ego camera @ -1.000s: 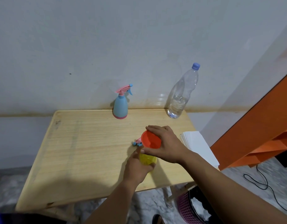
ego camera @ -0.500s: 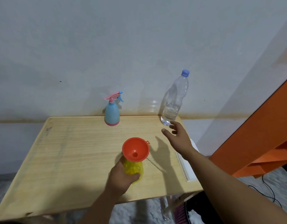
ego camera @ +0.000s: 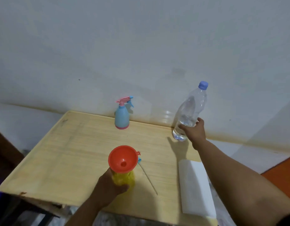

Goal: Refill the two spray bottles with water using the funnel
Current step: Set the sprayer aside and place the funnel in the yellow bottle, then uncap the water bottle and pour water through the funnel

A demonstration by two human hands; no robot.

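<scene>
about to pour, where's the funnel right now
In the head view the orange funnel sits upright in the neck of the yellow spray bottle, gripped by the left hand, near the table's front edge.

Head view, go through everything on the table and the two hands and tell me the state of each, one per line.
Funnel: seated upright in the yellow bottle's neck.
Yellow spray bottle: upright, sprayer off, gripped by left hand.
Blue spray bottle: upright, sprayer on.
Water bottle: capped, partly full, right hand curled round it.
Sprayer tube: lying flat.
White paper stack: flat at table edge.
</scene>
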